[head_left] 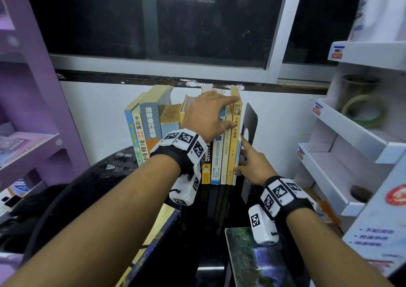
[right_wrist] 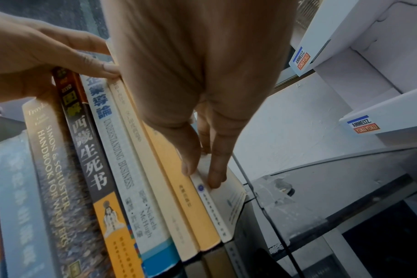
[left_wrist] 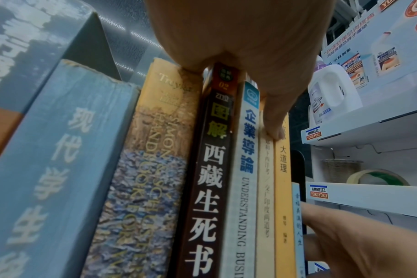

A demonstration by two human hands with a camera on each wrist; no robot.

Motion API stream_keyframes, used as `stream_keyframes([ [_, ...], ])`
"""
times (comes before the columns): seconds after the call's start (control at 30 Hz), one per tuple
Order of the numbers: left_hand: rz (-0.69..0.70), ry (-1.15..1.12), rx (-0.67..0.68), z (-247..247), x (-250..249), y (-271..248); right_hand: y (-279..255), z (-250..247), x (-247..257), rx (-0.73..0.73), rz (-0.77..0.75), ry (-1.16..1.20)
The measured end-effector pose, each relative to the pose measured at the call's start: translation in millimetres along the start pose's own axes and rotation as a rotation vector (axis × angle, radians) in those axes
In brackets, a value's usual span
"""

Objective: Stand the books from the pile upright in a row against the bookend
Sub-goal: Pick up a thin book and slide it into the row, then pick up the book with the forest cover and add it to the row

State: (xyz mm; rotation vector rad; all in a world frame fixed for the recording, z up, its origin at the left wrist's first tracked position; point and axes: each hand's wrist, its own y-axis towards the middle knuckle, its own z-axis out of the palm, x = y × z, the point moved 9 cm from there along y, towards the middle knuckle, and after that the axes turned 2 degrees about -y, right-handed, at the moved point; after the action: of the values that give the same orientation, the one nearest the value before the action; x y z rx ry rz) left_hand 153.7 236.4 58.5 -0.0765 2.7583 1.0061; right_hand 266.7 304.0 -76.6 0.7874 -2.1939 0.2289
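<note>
A row of books stands upright on the black glass table (head_left: pixel 87 188) against the black bookend (head_left: pixel 250 119). My left hand (head_left: pixel 235 111) lies over the row's tops with straight fingers, the thumb (left_wrist: pixel 274 129) pressing the spines beside the yellow book (head_left: pixel 235 146). My right hand (head_left: pixel 241 155) pinches a thin white book (right_wrist: pixel 224 216) that stands between the yellow book and the bookend, thumb on its spine, index finger along its cover. Two books lie flat in front: a dark blue one (head_left: pixel 153 231) and one with a waterfall cover (head_left: pixel 252 260).
Several thicker books (head_left: pixel 142 133) stand at the row's left end, tilted slightly. A purple shelf unit (head_left: pixel 26 111) stands to the left, and white display shelves (head_left: pixel 351 133) holding a tape roll (head_left: pixel 362 111) crowd the right. Wall and window are close behind.
</note>
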Motion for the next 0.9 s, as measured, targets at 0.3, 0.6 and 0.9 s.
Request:
stream_keyframes([
  [0.3, 0.009, -0.005, 0.089, 4, -1, 0, -2, -7, 0, -0.024, 0.048, -0.022],
  [0.6, -0.075, -0.215, 0.032, -16, -11, -31, -36, -22, 3, 0.047, 0.112, -0.063],
  [0.9, -0.223, -0.347, 0.107, 2, -30, -102, -96, -8, -20, 0.265, 0.236, -0.231],
])
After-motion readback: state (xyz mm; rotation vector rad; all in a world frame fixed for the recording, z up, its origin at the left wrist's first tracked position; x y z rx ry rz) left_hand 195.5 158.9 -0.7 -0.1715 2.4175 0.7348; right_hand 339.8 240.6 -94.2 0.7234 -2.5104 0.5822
